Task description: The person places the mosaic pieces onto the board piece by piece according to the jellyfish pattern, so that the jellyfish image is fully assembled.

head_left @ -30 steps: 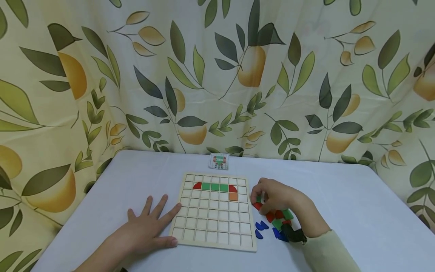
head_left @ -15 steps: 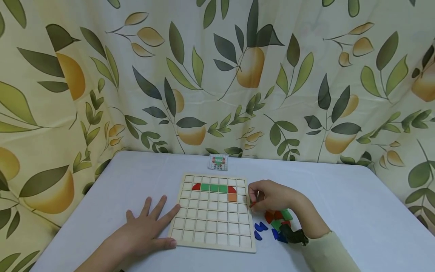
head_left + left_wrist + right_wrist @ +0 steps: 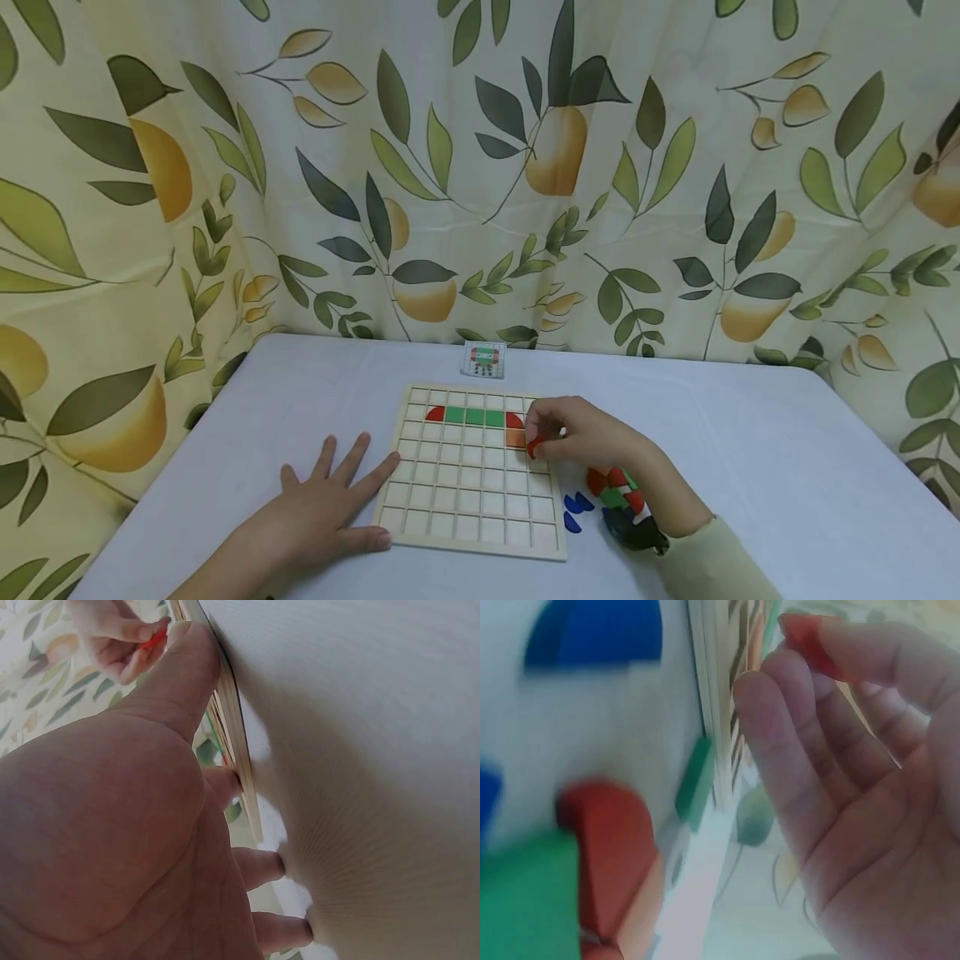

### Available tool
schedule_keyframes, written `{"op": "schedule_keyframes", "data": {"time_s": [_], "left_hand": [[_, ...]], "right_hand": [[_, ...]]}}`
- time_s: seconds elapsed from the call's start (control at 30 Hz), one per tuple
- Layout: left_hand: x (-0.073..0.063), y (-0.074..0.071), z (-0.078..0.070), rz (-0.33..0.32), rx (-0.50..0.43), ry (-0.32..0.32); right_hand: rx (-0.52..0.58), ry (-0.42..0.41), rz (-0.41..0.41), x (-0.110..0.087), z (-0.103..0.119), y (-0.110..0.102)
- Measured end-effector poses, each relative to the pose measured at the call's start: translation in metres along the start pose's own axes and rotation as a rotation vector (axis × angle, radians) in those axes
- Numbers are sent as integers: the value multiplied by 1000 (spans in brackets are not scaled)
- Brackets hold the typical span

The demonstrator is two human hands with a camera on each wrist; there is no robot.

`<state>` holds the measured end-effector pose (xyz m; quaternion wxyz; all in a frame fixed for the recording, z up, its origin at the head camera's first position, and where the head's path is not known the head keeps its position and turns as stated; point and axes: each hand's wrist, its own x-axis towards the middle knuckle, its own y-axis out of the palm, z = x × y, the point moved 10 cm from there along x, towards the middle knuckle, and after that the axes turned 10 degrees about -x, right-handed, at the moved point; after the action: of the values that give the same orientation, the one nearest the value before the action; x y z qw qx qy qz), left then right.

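My right hand [image 3: 581, 429] pinches a small red block [image 3: 814, 645] between thumb and fingers, above the right side of a wooden grid board [image 3: 468, 502]. The block's full outline is partly hidden by the fingers. Spread flat on the table, my left hand [image 3: 326, 500] touches the board's left edge with its thumb and forefinger. One row of the board holds a red rounded piece [image 3: 436, 413], three green squares [image 3: 475, 417] and another red rounded piece [image 3: 514, 420]. Below that last piece sits an orange square [image 3: 515, 437], partly covered by my right fingers.
Right of the board lie several blue rounded pieces [image 3: 577, 503], and a pile with red pieces [image 3: 597, 481] and green pieces [image 3: 613, 497], partly under my right wrist. A small pattern card [image 3: 483, 359] lies behind the board. A leaf-printed curtain [image 3: 480, 208] hangs behind the table.
My right hand has picked the red block from the pile and moved left with it, over the board's right edge. The left hand stays in place.
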<state>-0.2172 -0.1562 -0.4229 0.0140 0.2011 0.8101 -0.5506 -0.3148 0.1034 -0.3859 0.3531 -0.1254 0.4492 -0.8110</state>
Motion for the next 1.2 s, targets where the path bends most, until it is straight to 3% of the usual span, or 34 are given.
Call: {"op": "schedule_keyframes", "data": {"time_s": [0.47,1.03,1.2], "left_hand": [[2,1,0,1,8,-6],[3,1,1,3,5,-14],[2,1,1,6,2,-20]], "right_hand": [[-79,34,-23,5,8,10],[-139,24,30,1,13,12],[-119,17,79,-5,15,10]]}}
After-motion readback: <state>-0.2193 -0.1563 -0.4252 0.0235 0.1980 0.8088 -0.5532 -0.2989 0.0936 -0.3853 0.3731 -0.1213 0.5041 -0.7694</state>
